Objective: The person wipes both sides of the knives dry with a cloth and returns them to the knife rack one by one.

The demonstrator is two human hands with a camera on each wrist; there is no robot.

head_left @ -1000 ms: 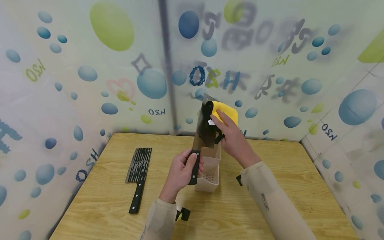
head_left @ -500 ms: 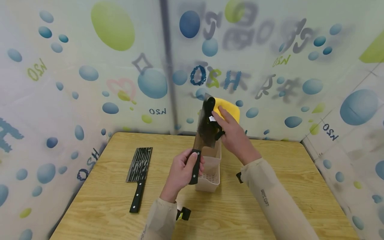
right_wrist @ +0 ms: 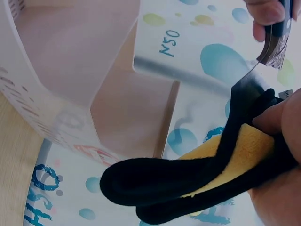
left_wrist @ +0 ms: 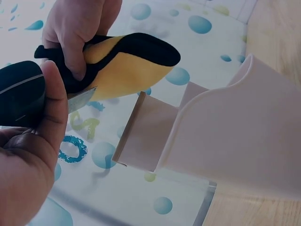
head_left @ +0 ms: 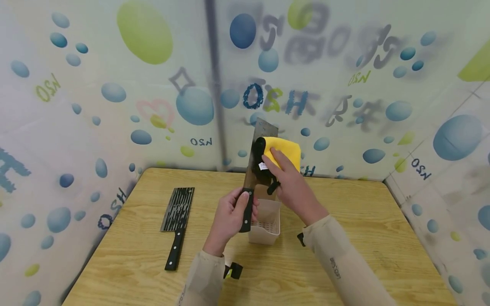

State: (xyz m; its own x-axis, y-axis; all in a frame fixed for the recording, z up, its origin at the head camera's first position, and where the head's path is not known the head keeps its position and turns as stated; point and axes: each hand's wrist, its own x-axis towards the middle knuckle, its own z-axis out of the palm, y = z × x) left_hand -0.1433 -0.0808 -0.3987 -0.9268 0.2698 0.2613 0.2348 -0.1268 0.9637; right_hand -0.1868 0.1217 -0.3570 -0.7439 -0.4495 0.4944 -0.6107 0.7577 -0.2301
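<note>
My left hand (head_left: 229,216) grips the black riveted handle of a cleaver (head_left: 265,126), whose broad blade points up and away. A folded yellow cloth (head_left: 286,149) with a black side and a white tag is pinched in my right hand (head_left: 296,189). The cloth lies against the blade and hides its middle; the blade's top end shows above it. In the right wrist view the cloth (right_wrist: 254,148) is doubled over near the blade (right_wrist: 249,87). A second cleaver (head_left: 178,210), its blade streaked black and silver, lies on the table to the left.
Behind and below my hands stands a pale pink plastic basket (head_left: 264,237) with a perforated bottom and a taller back part. The wooden table (head_left: 363,238) meets patterned walls at the back and sides. Small black devices (head_left: 233,271) sit at my wrists.
The cloth rose slightly along the blade at first, then came down and left, uncovering the blade's top end. My left hand keeps its grip on the cleaver, nearly still.
</note>
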